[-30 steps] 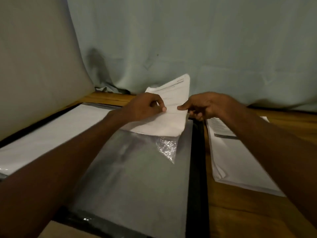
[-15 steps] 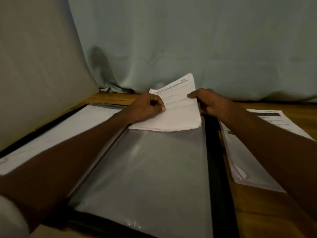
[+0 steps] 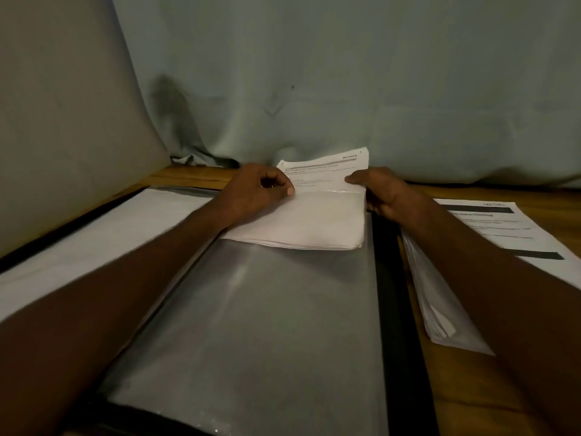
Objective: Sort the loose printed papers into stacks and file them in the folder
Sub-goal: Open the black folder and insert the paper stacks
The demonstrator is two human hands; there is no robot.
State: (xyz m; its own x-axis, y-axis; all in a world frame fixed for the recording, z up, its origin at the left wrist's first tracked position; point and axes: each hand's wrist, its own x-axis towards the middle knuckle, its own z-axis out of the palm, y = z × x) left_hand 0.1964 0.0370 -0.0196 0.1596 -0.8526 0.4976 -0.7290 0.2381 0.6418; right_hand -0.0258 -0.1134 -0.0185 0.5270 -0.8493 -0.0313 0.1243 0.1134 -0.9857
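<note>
A: Hands?
B: Left hand (image 3: pixel 254 191) and right hand (image 3: pixel 382 191) each pinch a side edge of the paper stack (image 3: pixel 314 215), top sheet printed.
A: Where's it sitting?
B: Far end of the glossy clear sleeve (image 3: pixel 257 325) in the open black folder (image 3: pixel 388 294).
A: Room?
B: Wooden table (image 3: pixel 465 388) bare near right; another printed pile (image 3: pixel 490 234) right of the folder. Wrinkled cloth backdrop (image 3: pixel 345 73) close behind.

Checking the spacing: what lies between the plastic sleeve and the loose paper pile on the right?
In the head view, the folder's black edge and bare wooden table separate the sleeve from the pile.
</note>
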